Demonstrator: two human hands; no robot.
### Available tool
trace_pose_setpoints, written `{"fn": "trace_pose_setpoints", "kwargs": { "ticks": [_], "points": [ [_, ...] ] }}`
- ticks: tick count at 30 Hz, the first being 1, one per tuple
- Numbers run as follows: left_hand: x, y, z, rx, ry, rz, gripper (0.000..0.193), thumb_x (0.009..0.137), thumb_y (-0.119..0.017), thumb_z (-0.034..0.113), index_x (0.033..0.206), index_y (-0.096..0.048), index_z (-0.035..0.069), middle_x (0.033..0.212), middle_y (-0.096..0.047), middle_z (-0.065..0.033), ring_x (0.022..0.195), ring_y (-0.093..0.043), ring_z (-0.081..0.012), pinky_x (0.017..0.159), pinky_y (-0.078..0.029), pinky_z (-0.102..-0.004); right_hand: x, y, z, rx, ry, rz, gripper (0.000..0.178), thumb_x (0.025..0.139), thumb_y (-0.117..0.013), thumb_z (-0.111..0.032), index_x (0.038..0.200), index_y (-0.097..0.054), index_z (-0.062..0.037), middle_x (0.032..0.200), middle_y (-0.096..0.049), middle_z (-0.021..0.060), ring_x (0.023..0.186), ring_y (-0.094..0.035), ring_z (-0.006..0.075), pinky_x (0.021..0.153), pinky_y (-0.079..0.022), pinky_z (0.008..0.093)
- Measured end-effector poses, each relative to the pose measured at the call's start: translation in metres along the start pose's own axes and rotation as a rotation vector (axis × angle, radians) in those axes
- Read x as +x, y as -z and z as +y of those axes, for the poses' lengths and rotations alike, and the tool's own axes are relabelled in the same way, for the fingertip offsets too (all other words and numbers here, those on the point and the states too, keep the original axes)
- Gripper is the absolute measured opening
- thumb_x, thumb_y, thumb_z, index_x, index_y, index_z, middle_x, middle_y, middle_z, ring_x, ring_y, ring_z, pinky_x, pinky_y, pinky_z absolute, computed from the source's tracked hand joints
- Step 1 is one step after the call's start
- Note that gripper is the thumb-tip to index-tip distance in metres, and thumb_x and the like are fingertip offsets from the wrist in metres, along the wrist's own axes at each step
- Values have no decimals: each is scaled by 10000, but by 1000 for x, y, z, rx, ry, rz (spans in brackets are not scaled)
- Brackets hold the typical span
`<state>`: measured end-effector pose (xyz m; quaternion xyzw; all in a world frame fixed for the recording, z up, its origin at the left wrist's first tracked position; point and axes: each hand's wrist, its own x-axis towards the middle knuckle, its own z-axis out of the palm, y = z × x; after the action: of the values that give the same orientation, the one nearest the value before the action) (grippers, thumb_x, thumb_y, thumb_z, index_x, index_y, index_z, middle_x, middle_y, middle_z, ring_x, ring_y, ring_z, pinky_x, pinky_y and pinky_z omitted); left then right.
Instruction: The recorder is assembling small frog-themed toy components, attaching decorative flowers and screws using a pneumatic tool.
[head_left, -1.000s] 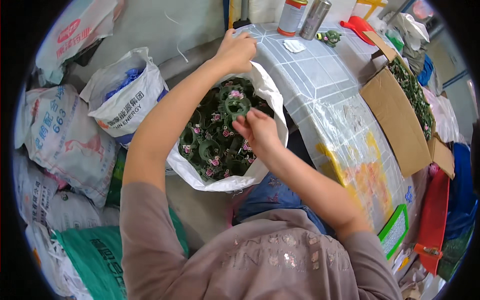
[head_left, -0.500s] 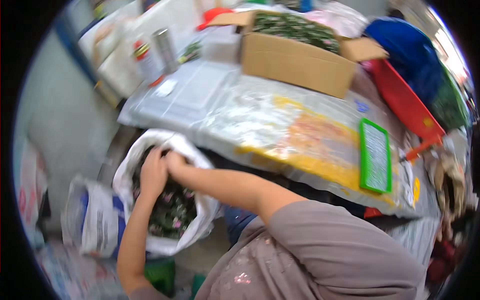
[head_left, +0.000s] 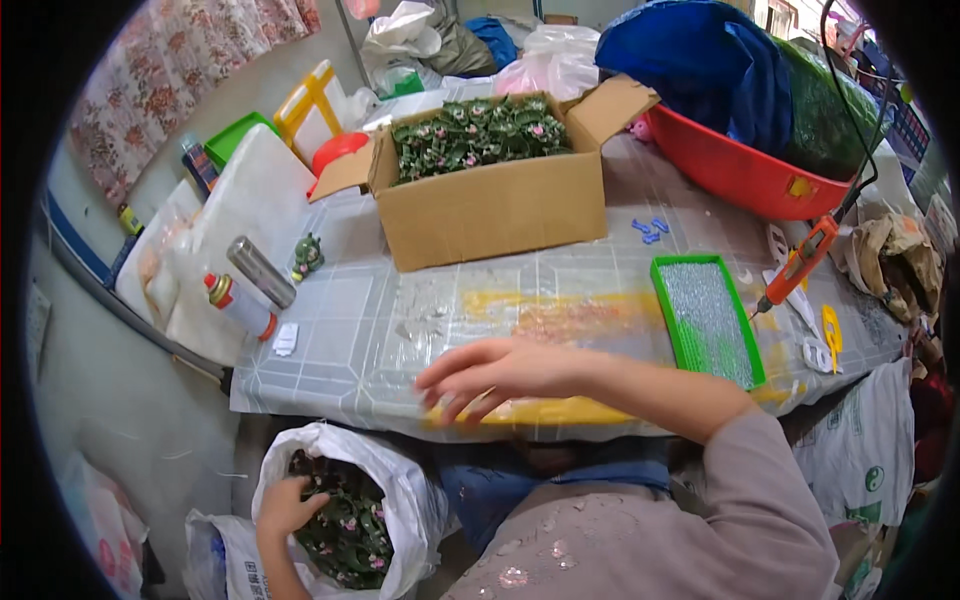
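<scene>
My left hand (head_left: 288, 507) is inside a white plastic sack (head_left: 405, 480) on the floor, fingers closed among green stems with small pink flowers (head_left: 350, 520). My right hand (head_left: 487, 377) hovers open over the near edge of the table (head_left: 350, 340), fingers spread, holding nothing. An open cardboard box (head_left: 500, 205) full of the same green and pink flowers stands in the table's middle, beyond the right hand.
A green tray (head_left: 706, 318) lies right of my right hand. A red-capped can (head_left: 238, 305) and a metal cylinder (head_left: 261, 271) stand at the table's left. A red basin (head_left: 745, 165) with blue cloth and an orange tool (head_left: 803, 262) sit at the right.
The view has swung up from the sack to the table. My right hand left the sack and now hovers over the table edge. My left hand stays in the sack.
</scene>
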<state>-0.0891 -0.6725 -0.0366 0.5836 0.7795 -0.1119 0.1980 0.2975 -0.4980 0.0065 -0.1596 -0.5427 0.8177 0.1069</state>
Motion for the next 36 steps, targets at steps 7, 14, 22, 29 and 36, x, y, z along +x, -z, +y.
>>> {"fn": "trace_pose_setpoints", "kwargs": {
  "ticks": [7, 14, 22, 29, 36],
  "points": [
    [44, 117, 133, -362, -472, 257, 422, 821, -692, 247, 1153, -608, -1, 1100, -648, -171, 1028, -621, -243, 901, -468, -347, -82, 84, -14, 24, 205, 492, 317, 954, -543, -215, 1225, -564, -53, 1075, -624, 52, 943, -623, 130, 798, -517, 272],
    [219, 138, 269, -160, -864, 759, 660, 776, -723, 328, 1338, -465, 99, 1420, -434, -119, 1316, -397, -267, 1061, -277, -528, -118, 97, -16, -153, 116, 564, 282, 947, -546, -179, 1181, -580, -25, 1053, -644, 65, 917, -628, 125, 779, -522, 269],
    [307, 141, 327, -37, -837, 771, 611, 689, -761, 211, 1241, -512, 125, 1135, -545, -81, 1121, -493, -284, 1008, -305, -491, -142, 129, -13, -264, 105, 782, 278, 935, -559, -169, 1169, -602, -25, 1061, -642, 65, 937, -620, 132, 789, -506, 271],
    [309, 126, 330, -243, -818, 922, 547, 638, -765, 100, 1139, -550, 136, 1012, -546, -61, 1044, -491, -263, 962, -310, -400, -84, 195, -72, -447, 202, 921, 290, 936, -561, -270, 1095, -628, -37, 997, -651, 43, 919, -621, 129, 760, -512, 283],
    [318, 124, 335, -387, -887, 917, 528, 627, -745, 64, 1116, -558, 139, 1001, -536, -55, 1040, -483, -258, 980, -280, -389, 32, 308, -130, -1119, 176, 829, 301, 846, -675, -216, 1064, -673, -9, 972, -689, 77, 853, -632, 139, 749, -501, 281]
  ]
}}
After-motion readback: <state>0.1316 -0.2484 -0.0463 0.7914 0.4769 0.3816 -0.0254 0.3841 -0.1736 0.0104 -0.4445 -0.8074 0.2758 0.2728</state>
